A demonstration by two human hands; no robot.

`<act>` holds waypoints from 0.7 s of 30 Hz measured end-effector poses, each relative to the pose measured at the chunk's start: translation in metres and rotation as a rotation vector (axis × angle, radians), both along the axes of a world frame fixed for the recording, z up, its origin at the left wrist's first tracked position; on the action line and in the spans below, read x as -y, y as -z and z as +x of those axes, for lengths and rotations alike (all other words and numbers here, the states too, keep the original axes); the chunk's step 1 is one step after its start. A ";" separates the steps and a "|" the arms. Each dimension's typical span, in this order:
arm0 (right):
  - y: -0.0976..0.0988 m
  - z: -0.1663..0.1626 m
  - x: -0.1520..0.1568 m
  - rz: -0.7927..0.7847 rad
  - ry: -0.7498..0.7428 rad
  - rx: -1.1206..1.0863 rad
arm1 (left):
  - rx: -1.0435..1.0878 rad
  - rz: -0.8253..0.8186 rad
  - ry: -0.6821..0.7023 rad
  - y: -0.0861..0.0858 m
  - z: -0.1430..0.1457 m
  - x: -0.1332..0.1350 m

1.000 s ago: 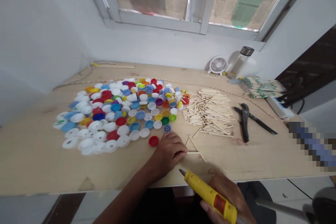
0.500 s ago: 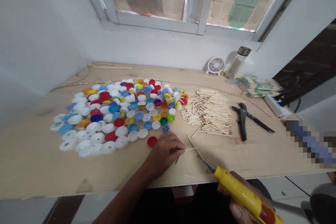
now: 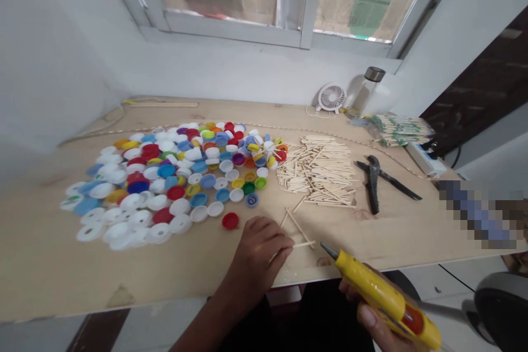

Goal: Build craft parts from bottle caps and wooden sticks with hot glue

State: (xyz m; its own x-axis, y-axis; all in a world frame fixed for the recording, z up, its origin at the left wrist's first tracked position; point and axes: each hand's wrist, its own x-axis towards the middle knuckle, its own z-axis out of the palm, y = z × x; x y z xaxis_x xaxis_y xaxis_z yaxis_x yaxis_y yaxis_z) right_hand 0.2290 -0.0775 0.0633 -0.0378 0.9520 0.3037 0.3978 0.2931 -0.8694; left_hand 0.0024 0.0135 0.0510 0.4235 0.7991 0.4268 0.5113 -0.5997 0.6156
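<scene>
My left hand (image 3: 264, 247) pinches a thin wooden stick (image 3: 303, 245) near the table's front edge. The stick's free end meets the lower end of another stick (image 3: 297, 224) lying on the table. That second stick and a further one come together in a point at the top. My right hand (image 3: 371, 313) is wrapped round a yellow glue gun (image 3: 371, 283), whose dark nozzle points up and left, a little apart from the sticks. A red bottle cap (image 3: 230, 220) lies just left of my left hand.
Many coloured bottle caps (image 3: 159, 202) cover the table's left and middle. Beside them lies a pile of short sticks (image 3: 325, 170), then black-handled pliers (image 3: 373, 184). Farther back are a small white fan (image 3: 331, 97), a glass bottle (image 3: 365, 91), bagged sticks (image 3: 402, 131) and a power strip (image 3: 427, 159).
The stick in my left hand has come down onto the end of the other stick. The glue gun's nozzle has moved off that stick. The camera view has shifted slightly.
</scene>
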 end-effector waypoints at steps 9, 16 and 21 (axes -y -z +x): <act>-0.006 0.000 0.000 -0.092 0.024 -0.042 | -0.139 0.061 0.003 0.012 0.008 0.004; -0.004 -0.001 0.001 -0.121 0.063 -0.061 | -0.176 0.073 -0.009 0.013 0.009 0.005; -0.003 0.000 0.003 -0.177 0.082 -0.069 | -0.167 0.095 -0.030 0.014 0.011 0.006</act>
State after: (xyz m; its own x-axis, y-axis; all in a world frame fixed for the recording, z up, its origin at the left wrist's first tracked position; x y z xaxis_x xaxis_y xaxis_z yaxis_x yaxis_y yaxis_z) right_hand 0.2288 -0.0805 0.0665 0.0573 0.9897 0.1310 0.3516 0.1028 -0.9305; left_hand 0.0136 0.0070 0.0371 0.4711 0.7719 0.4269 0.6201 -0.6341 0.4620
